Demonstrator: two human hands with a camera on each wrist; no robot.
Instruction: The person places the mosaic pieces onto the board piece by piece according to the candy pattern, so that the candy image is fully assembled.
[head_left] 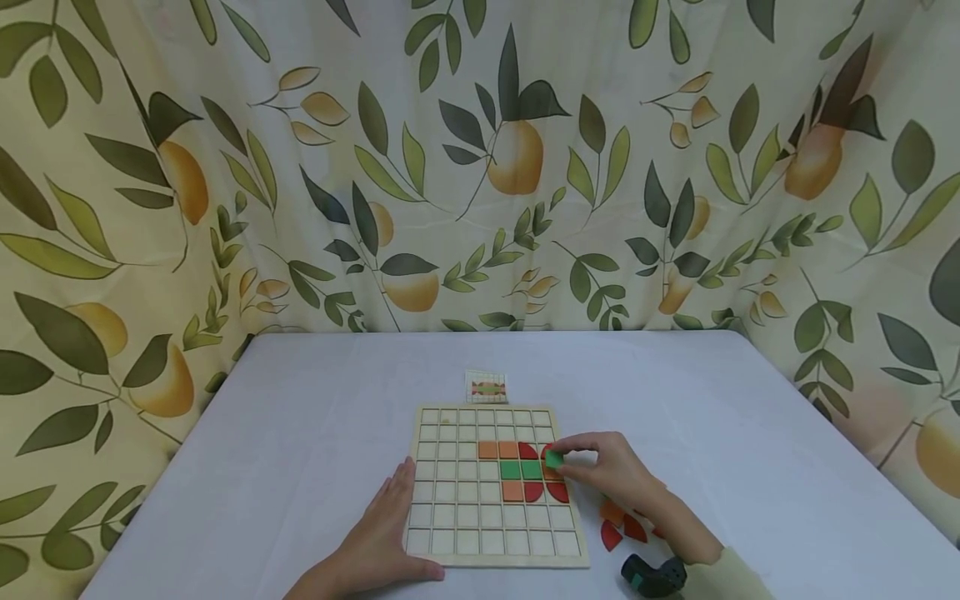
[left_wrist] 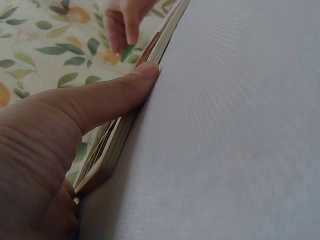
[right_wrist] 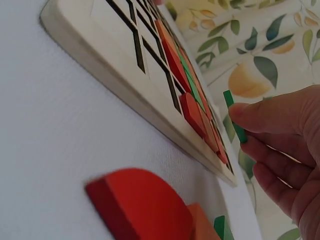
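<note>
- Pinching a green tile [head_left: 554, 459] in the right hand [head_left: 621, 471], pressing it between thumb and fingertips; leaving only the tile's thickness between them.
- Curling the remaining right fingers loosely below the tile, by the right wrist view.
- Holding the tile just above the right-hand columns of the gridded board [head_left: 447, 517], showing it tilted and clear of the surface.
- Spreading the left hand [head_left: 382, 529] wide at the board's near left corner; laying nearly straight fingers along the left edge, stretching the thumb along the near edge; touching the board only, gripping no loose piece.
- Sitting in board cells, near the held tile: two green squares [head_left: 520, 470], orange squares [head_left: 498, 450], red curved pieces [head_left: 533, 492].
- Lying loose on the white table [head_left: 262, 500], close to the right forearm: red and orange pieces [head_left: 611, 536], partly hidden.
- Lying just beyond the board's far edge: a small printed card [head_left: 487, 388].
</note>
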